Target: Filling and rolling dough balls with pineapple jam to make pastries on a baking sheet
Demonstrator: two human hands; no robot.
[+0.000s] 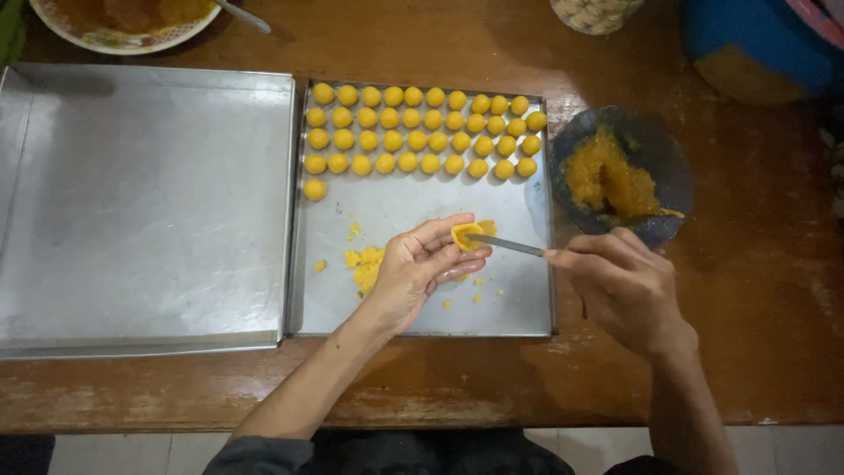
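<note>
Worn brown wood makes up the surface (774,334) under my arms, with two metal trays side by side on it. My left hand (422,264) hovers palm up over the near part of the right tray (527,308), fingers curled into a cup. In that cup, at my fingertips, sits a small piece of yellow dough (466,235), pressed into a shallow shell with a raised rim and a bit of darker orange filling at its right edge. My right hand (629,286) is just to the right, over the tray's right rim, pinching the handle of a thin metal utensil (510,244) between thumb and fingers; its tip reaches left and touches the dough.

Beyond my right hand, just off the tray's right edge, stands a dark bowl (664,149) holding glossy orange jam (607,180). Across the far part of the right tray lie rows of round yellow balls (422,130), close together, with one more ball (315,189) alone below them at the left. Yellow crumbs (365,264) are scattered on the tray just left of my left hand. The left tray (141,202) is larger and bare. At the far left edge sits a patterned plate (123,40) with a spoon handle resting on it.
</note>
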